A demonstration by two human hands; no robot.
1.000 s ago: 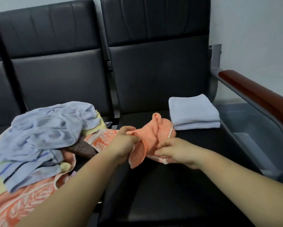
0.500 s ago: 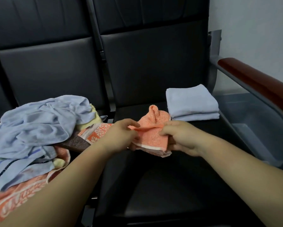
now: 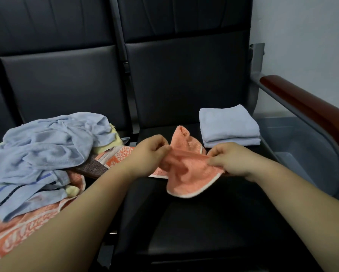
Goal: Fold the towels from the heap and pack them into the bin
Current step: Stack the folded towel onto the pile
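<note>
Above bench (image 3: pixel 204 228): orange towel (image 3: pixel 186 179), pinched by my left hand (image 3: pixel 148 155) and right hand (image 3: pixel 232 160); spreading step, I judge; next, squaring corners.

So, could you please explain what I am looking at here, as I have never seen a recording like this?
There is no machine here. A person wears a camera on the head that looks forward and down, so the two bare arms coming in from below are their own. The left hand and the right hand each pinch an orange towel, holding it between them above a black seat. On the next seat to the left lies a heap of unfolded towels, with pale blue ones on top. Behind the hands, a folded blue towel rests on the seat. To the right, beyond the armrest, stands a grey bin.
</note>
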